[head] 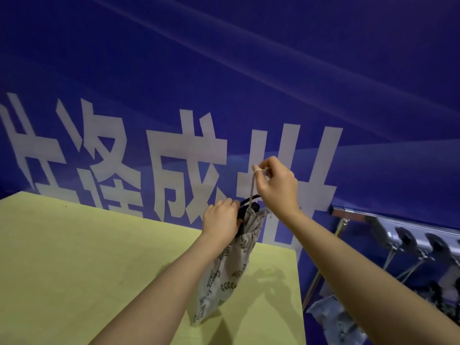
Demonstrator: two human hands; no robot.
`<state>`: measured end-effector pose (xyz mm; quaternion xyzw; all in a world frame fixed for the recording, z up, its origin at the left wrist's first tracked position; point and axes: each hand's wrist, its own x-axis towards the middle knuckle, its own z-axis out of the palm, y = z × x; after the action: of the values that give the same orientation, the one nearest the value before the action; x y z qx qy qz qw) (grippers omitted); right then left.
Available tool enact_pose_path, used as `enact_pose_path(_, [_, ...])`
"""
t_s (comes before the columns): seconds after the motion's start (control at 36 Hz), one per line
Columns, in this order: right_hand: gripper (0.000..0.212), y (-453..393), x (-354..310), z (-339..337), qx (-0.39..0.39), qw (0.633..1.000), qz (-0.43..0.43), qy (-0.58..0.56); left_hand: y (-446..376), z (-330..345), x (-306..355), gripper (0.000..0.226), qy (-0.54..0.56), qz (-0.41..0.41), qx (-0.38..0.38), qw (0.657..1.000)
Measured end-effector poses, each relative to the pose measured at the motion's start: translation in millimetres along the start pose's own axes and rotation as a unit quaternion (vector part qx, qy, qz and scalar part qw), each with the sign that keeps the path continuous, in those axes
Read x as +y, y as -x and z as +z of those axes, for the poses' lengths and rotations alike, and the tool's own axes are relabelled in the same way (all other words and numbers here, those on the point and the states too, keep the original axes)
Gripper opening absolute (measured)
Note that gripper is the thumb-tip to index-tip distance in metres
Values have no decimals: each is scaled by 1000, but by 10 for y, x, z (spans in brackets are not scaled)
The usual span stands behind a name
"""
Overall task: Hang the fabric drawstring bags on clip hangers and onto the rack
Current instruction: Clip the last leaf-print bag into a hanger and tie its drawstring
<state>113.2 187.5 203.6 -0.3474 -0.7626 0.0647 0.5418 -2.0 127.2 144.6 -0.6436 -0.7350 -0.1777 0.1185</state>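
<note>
Head cam is looking down over a yellow-green table (74, 257) with a big blue banner (224, 70) with white characters behind it. Left hand (221, 220) is curled around the black clip hanger (249, 210) right at the gathered neck of the drawstring bag (229, 270), so it's got a firm grip there. Right hand (276, 183) is up higher, pinching the beige drawstring cord (254, 188) between thumb and fingertips, with the cord looped over a finger and pulled taut up from the bag's mouth. The bag itself is pale fabric with a dark leaf print, hanging from the left hand in the air, its bottom end down close to the tabletop; can't tell if it's actually touching. Off to the right there's the metal rack rail (398, 220) with a row of dark hangers (408, 240) already on it and other bags (331, 317) dangling below, pretty blurry though.
</note>
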Motion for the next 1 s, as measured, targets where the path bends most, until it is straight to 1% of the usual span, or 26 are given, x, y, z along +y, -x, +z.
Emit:
enact_pose_path(0.06, [17, -42, -21, -18, 16, 994, -83, 66, 3, -5, -11, 29, 0, -6, -3, 1000])
enact_pose_path(0.11, [15, -122, -52, -61, 18, 983, -143, 118, 3, -10, -18, 30, -2, -13, -6, 1000])
enact_pose_path(0.17, [14, -180, -52, -82, 8, 973, -171, 156, 3, -3, -23, 32, -13, -9, -10, 1000])
enact_pose_path(0.19, [15, -186, -49, -79, 0, 973, -167, 161, 7, 3, -31, 33, -20, -7, -12, 1000])
enact_pose_path(0.25, [15, -178, -58, -86, -10, 980, -129, 150, -7, -5, -37, 34, -29, -2, -13, 999])
enact_pose_path(0.33, [18, -178, -61, -105, -43, 990, -67, 118, -22, -30, -18, 50, -13, -4, -10, 1000])
enact_pose_path(0.39, [24, -195, -71, -133, -57, 993, -33, 101, -21, -33, 37, 56, 39, -4, -12, 999])
enact_pose_path(0.47, [41, -204, -129, -158, -76, 992, 54, 81, -20, -42, 159, 49, 159, 1, -10, 987])
enact_pose_path(0.5, [46, -197, -145, -160, -78, 991, 91, 54, -23, -48, 197, 48, 204, -9, -14, 979])
enact_pose_path(0.56, [49, -190, -160, -157, -61, 986, 154, -36, -15, -79, 258, 48, 268, -27, -35, 963])
enact_pose_path(0.61, [47, -180, -163, -168, -40, 979, 178, -88, 21, -115, 313, 44, 283, -34, -57, 957])
enact_pose_path(0.64, [46, -167, -168, -189, -32, 979, 178, -97, 37, -144, 348, 41, 273, -34, -63, 959])
enact_pose_path(0.69, [42, -125, -183, -242, -23, 984, 153, -90, 42, -187, 425, 35, 220, -31, -64, 973])
enact_pose_path(0.75, [40, -72, -193, -301, -19, 992, 113, -60, 2, -208, 517, 33, 136, -23, -76, 987])
enact_pose_path(0.81, [40, -27, -183, -365, -9, 997, 80, -19, -40, -185, 612, 34, 63, -11, -95, 993])
enact_pose_path(0.89, [39, 6, -117, -501, 22, 998, 60, 8, -50, -117, 715, 35, 27, 2, -104, 994])
enact_pose_path(1.0, [42, 71, -59, -721, 64, 996, 64, 7, -18, -91, 845, 39, -2, 13, -100, 995])
